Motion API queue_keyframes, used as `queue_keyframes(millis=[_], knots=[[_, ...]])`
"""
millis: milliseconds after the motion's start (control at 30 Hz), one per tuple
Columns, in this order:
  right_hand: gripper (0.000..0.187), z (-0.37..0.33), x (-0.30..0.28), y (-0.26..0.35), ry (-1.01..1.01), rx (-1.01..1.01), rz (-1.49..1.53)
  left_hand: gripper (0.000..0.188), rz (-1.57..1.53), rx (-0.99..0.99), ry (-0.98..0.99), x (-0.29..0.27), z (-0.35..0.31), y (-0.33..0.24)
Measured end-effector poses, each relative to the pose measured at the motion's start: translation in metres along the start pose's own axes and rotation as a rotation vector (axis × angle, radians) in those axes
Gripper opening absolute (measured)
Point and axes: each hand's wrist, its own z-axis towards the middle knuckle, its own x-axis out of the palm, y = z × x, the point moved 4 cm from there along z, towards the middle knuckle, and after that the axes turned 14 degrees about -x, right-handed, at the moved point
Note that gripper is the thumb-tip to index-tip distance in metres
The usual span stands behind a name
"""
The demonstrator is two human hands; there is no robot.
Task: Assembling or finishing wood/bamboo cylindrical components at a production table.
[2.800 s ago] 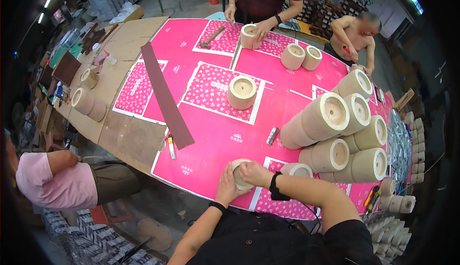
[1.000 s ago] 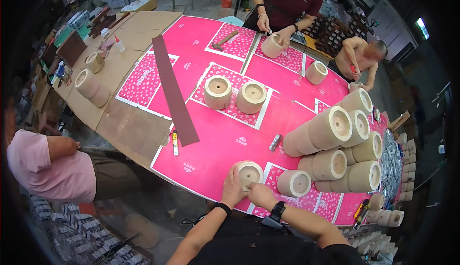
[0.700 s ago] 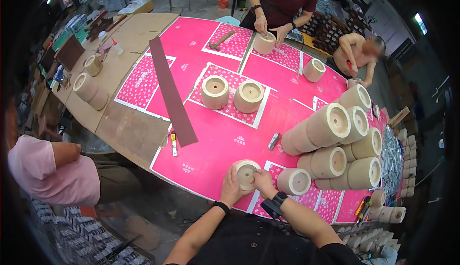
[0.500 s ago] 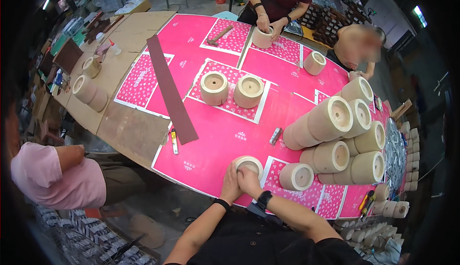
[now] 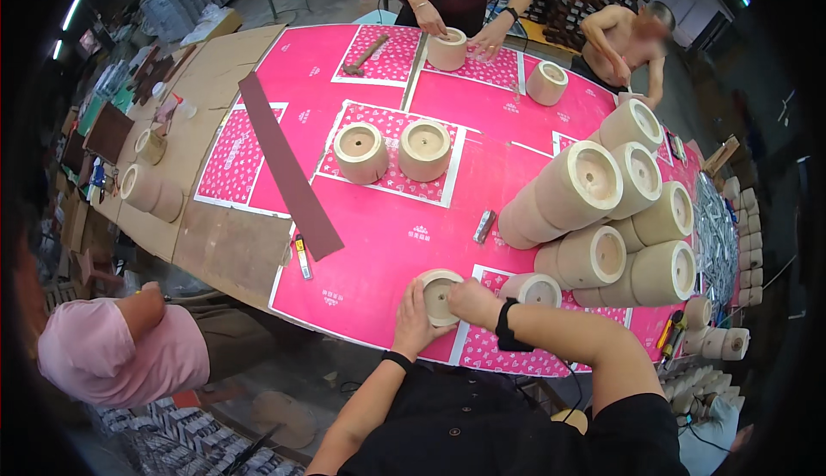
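A pale wooden cylinder (image 5: 438, 297) with a round recess and a small central hole stands near the table's front edge. My left hand (image 5: 415, 323) is wrapped round its left and near side. At its right rim, my right hand (image 5: 473, 302) is closed with the knuckles up; whatever those fingers may hold is hidden. Just right of that hand, partly behind my forearm, stands another wooden cylinder (image 5: 533, 289). Farther off, two similar cylinders, one on the left (image 5: 360, 153) and one on the right (image 5: 424, 150), stand side by side on a patterned pink sheet.
Stacked wooden cylinders (image 5: 578, 185) lie at the right. A long dark-red strip (image 5: 291, 166) crosses the left, near a yellow-and-white utility knife (image 5: 303, 258). A grey cutter (image 5: 484, 227) and a hammer (image 5: 366, 55) lie on the pink table cover (image 5: 387, 257). Co-workers occupy the far side and left.
My right hand has come out of the cylinder's recess to its right rim, the elbow swinging out rightward. The recess is now exposed. The far co-worker's hands have spread apart.
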Motion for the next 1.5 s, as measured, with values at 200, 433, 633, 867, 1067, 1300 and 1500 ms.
queue_keyframes(millis=[200, 433, 633, 867, 1067, 1300, 1500], knots=[[0.019, 0.014, -0.005, 0.019, 0.028, 0.262, 0.594, 0.125, 0.069, -0.063, 0.031, -0.003, -0.001, 0.000], [0.032, 0.017, 0.048, 0.026, -0.962, 1.088, 1.983, 0.131, -0.072, -0.065, 0.005, -0.001, -0.001, 0.000], [0.032, -0.004, 0.045, 0.017, -0.771, 1.049, 1.140, 0.135, -0.074, -0.001, -0.042, 0.008, -0.004, 0.005], [0.024, 0.027, 0.018, 0.031, -0.180, 0.501, 0.888, 0.134, -0.051, 0.031, -0.033, 0.009, -0.003, 0.021], [0.013, -0.026, 0.002, -0.009, 0.001, 0.113, 0.374, 0.132, -0.018, -0.037, 0.131, 0.005, 0.008, 0.002], [0.011, 0.001, 0.012, 0.009, 0.125, 0.164, -0.038, 0.130, -0.015, 0.020, 0.081, 0.005, 0.009, 0.003], [0.013, 0.032, 0.026, 0.034, 0.074, 0.250, 0.409, 0.127, 0.094, 0.151, -0.073, 0.022, 0.006, 0.011]])
